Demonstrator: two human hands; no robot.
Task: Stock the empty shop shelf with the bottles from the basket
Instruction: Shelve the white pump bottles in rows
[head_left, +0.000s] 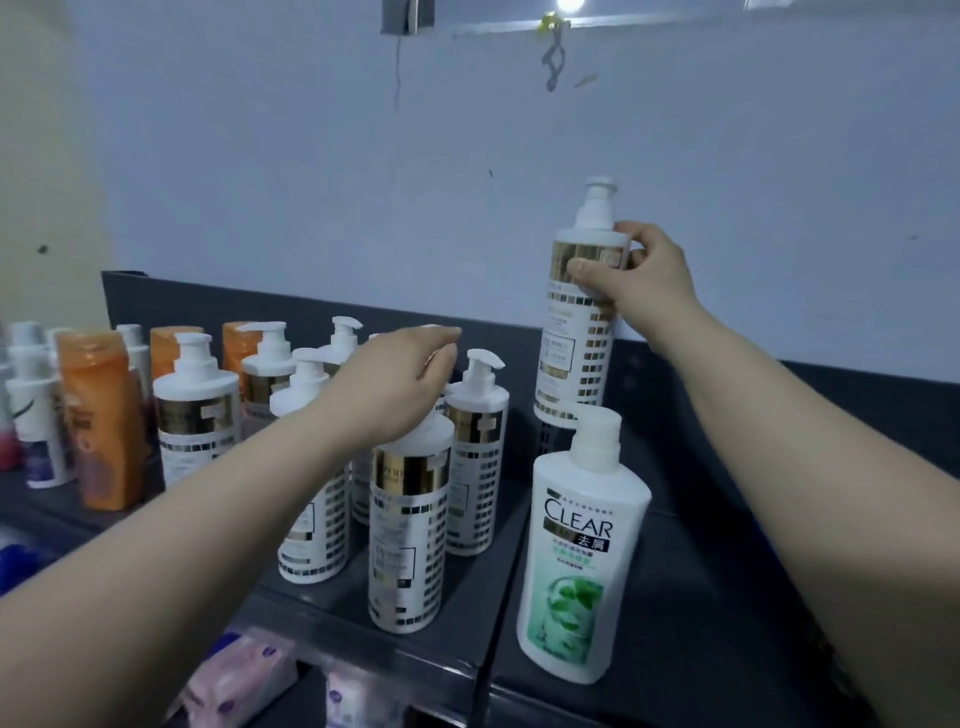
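My right hand (636, 267) grips a tall white pump bottle with gold squares (574, 332) near its shoulder, holding it upright above the back of the dark shelf (691, 623). My left hand (395, 382) rests on the pump top of the front white-and-gold bottle (408, 540), fingers curled over it. Several more white-and-gold pump bottles (475, 462) stand behind and to the left. A white and green CLEAR bottle (582, 551) stands on the shelf's right section, below the held bottle. No basket is in view.
Orange bottles (101, 415) and small white bottles (34, 410) stand at the shelf's left end. Pink and purple packs (239, 675) lie on the lower shelf. A blue-grey wall (467, 182) rises behind the shelf's back panel.
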